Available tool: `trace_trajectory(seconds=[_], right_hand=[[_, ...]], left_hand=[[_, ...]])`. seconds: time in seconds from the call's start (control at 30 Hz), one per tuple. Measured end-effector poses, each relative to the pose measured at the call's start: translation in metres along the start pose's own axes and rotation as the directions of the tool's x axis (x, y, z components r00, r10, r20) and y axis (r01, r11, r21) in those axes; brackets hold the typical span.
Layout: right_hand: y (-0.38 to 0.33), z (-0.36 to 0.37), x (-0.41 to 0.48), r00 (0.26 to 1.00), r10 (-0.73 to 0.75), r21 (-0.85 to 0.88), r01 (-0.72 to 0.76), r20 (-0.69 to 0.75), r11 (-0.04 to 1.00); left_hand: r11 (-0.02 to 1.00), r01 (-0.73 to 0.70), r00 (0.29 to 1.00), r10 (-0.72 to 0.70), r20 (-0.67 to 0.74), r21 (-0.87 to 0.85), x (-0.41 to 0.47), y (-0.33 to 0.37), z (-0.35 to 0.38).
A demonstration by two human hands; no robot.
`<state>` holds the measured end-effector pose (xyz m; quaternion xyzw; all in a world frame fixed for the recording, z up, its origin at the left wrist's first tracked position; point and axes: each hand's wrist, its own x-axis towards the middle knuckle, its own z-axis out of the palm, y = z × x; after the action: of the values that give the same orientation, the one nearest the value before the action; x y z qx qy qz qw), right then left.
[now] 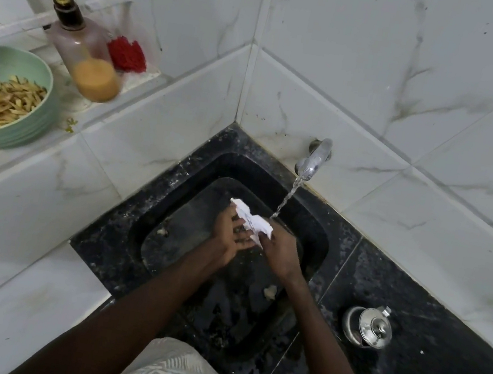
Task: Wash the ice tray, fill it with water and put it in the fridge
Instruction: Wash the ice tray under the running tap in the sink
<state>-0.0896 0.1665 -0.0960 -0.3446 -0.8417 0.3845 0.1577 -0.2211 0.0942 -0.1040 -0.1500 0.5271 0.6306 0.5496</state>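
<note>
A white ice tray [252,220] is held over the black sink [196,165], just below the water stream falling from the chrome tap [313,159]. My left hand [232,233] lies against the tray's left side and underside with its fingers spread and fairly straight. My right hand [280,251] grips the tray's right end, fingers curled round it. The stream lands close to the tray's right part. Much of the tray is hidden by my hands.
A soap pump bottle [82,51] with orange liquid, a red scrubber [127,55] and a green bowl [41,107] of food strips stand on the left ledge. A steel lidded pot [367,328] sits on the black counter at right. Scraps lie in the sink.
</note>
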Motion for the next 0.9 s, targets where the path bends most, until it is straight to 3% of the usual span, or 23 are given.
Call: trace_trajectory(seconds=[0.13, 0.23, 0.3, 0.43, 0.57, 0.67, 0.9], right_hand=[[0.009, -0.002, -0.007, 0.989, -0.147, 0.051, 0.147, 0.013, 0.988], [0.015, -0.012, -0.006, 0.97, -0.226, 0.105, 0.216, 0.093, 0.971], [0.013, -0.022, -0.008, 0.956, -0.249, 0.181, 0.22, 0.157, 0.959], [0.019, -0.033, -0.01, 0.955, -0.157, 0.274, 0.085, 0.252, 0.958], [0.032, -0.031, -0.011, 0.978, 0.117, 0.241, -0.157, 0.173, 0.958], [0.028, -0.029, -0.007, 0.981, 0.181, 0.08, -0.186, 0.069, 0.979], [0.021, -0.029, 0.017, 0.976, 0.208, 0.007, -0.209, 0.07, 0.978]], left_hand=[[0.979, 0.066, 0.996, -0.054, 0.064, -0.193, 0.001, 0.02, -0.018], [0.995, 0.089, 0.992, -0.086, 0.09, -0.032, -0.008, 0.03, -0.025], [0.992, 0.097, 0.956, -0.117, 0.268, 0.085, -0.014, 0.029, -0.024], [0.977, 0.087, 0.929, -0.15, 0.34, 0.194, -0.014, 0.016, -0.028], [0.984, -0.042, 0.944, -0.018, 0.33, 0.174, -0.003, 0.006, -0.031], [0.979, -0.023, 0.956, -0.038, 0.29, 0.202, -0.005, 0.004, -0.027], [0.984, -0.014, 0.96, -0.036, 0.278, 0.179, -0.016, -0.003, -0.015]])
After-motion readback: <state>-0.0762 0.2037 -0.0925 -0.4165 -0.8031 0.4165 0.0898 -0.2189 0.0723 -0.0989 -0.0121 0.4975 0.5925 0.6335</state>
